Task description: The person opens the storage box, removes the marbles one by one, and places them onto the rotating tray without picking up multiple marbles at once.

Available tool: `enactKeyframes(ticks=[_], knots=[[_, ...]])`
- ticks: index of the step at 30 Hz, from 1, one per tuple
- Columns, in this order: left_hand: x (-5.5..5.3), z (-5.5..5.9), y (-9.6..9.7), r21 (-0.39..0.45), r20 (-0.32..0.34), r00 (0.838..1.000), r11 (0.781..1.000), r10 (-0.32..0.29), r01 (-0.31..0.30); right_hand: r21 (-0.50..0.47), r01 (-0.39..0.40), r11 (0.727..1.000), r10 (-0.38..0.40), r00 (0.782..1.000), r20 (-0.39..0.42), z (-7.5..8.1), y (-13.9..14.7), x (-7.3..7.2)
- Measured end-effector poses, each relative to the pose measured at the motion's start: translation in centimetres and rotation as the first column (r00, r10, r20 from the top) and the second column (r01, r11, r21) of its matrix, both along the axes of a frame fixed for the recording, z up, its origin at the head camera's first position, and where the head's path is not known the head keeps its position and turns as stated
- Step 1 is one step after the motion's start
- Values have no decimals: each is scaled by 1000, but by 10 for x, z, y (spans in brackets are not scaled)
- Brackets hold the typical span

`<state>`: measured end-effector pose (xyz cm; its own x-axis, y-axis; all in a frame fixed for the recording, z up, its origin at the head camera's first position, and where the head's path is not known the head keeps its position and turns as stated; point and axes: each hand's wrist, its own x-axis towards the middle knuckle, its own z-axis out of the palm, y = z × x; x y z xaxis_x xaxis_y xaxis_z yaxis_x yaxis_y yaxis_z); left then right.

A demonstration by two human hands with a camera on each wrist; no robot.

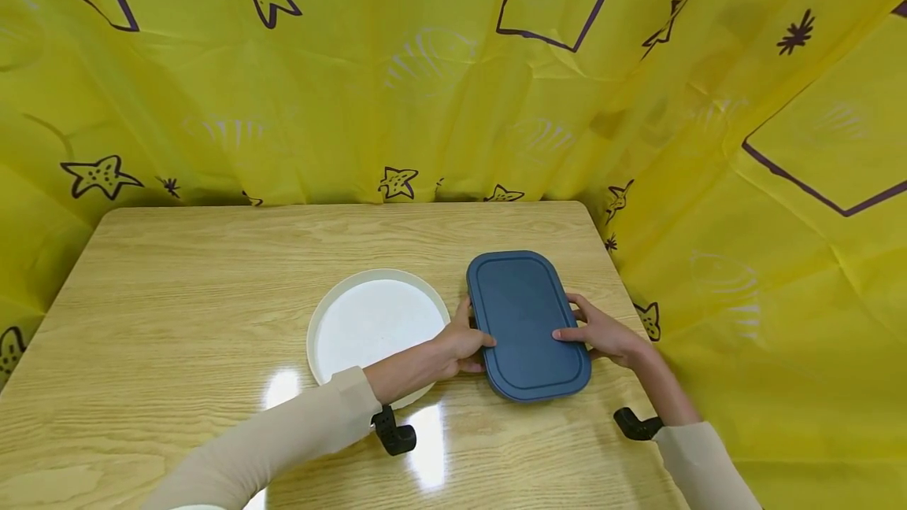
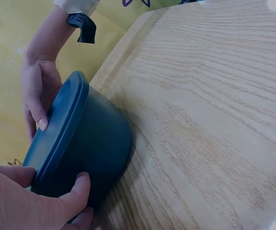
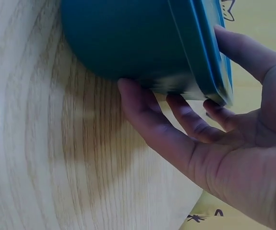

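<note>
A dark blue lidded food container point(image 1: 527, 321) with rounded corners is on the right half of the table, its lid on. My left hand point(image 1: 460, 343) grips its left side, thumb over the lid's edge and fingers against the wall. On the opposite side my right hand point(image 1: 602, 334) holds it the same way, thumb on the lid. In the left wrist view the container point(image 2: 102, 139) shows a deep, smooth wall, with the left hand point(image 2: 46, 203) at its near end. The right wrist view has the right hand's point(image 3: 214, 129) fingertips against the wall, near the table.
A round white tray point(image 1: 375, 321) with a raised beige rim lies left of the container, partly beneath my left forearm. The wooden table point(image 1: 177, 297) extends far to the left. Yellow patterned curtains point(image 1: 319, 85) hang behind the table and along its right side.
</note>
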<state>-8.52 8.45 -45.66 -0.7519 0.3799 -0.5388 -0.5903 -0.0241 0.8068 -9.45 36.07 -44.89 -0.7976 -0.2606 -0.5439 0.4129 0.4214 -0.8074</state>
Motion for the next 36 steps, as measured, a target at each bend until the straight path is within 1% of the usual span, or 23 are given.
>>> enactKeyframes(ticks=[4, 9, 12, 14, 16, 17, 18, 19, 21, 22, 23, 24, 26, 27, 28, 29, 31, 33, 34, 36], knots=[[1, 1, -1, 13, -6, 1000, 1000, 5, -5, 8, 6, 1000, -6, 999, -41, 0, -3, 4], [3, -2, -2, 32, -26, 1000, 999, 14, -13, 69, 15, 998, -8, 994, -110, 2, -7, 10], [6, -6, -3, 45, -60, 998, 999, 12, -9, 135, 11, 991, 14, 982, -187, 3, -11, 14], [9, -8, -5, 8, -114, 993, 1000, -3, 4, 189, 6, 982, 44, 964, -261, 4, -15, 18], [12, -10, -7, -41, -173, 984, 999, -31, 24, 272, 6, 962, 95, 930, -355, 6, -19, 23], [14, -11, -8, -69, -200, 979, 997, -46, 33, 316, 9, 949, 126, 907, -403, 7, -21, 25], [16, -13, -9, -78, -225, 973, 996, -56, 39, 361, 21, 932, 153, 881, -447, 7, -23, 27], [18, -15, -10, -87, -249, 966, 995, -65, 45, 407, 34, 913, 187, 851, -490, 7, -25, 29], [22, -18, -13, -72, -274, 959, 995, -79, 62, 487, 68, 871, 249, 793, -556, 7, -29, 32], [24, -19, -14, -60, -289, 954, 996, -84, 70, 512, 82, 855, 273, 768, -579, 6, -31, 33], [26, -20, -15, -39, -303, 949, 996, -89, 81, 531, 93, 843, 293, 748, -596, 5, -32, 34], [28, -21, -15, -32, -322, 942, 995, -99, 93, 543, 102, 834, 307, 731, -609, 4, -33, 35], [33, -24, -17, -6, -351, 930, 994, -108, 113, 555, 110, 825, 327, 707, -627, 2, -35, 36], [36, -26, -17, 7, -376, 919, 992, -116, 128, 557, 113, 823, 333, 698, -634, 1, -36, 37], [38, -28, -18, 27, -400, 909, 990, -117, 139, 557, 116, 823, 336, 692, -639, 1, -37, 38], [41, -31, -18, 52, -415, 903, 987, -115, 150, 559, 118, 821, 340, 686, -643, 0, -38, 39], [46, -36, -18, 64, -453, 884, 985, -115, 161, 562, 117, 819, 350, 674, -651, 0, -39, 41], [50, -40, -18, 43, -496, 859, 985, -126, 170, 565, 116, 817, 367, 652, -664, -1, -41, 43], [52, -42, -18, 34, -506, 853, 985, -129, 169, 568, 113, 815, 378, 640, -669, -2, -42, 44], [54, -45, -18, -16, -541, 829, 987, -142, 159, 575, 105, 812, 401, 616, -678, -2, -43, 46]])
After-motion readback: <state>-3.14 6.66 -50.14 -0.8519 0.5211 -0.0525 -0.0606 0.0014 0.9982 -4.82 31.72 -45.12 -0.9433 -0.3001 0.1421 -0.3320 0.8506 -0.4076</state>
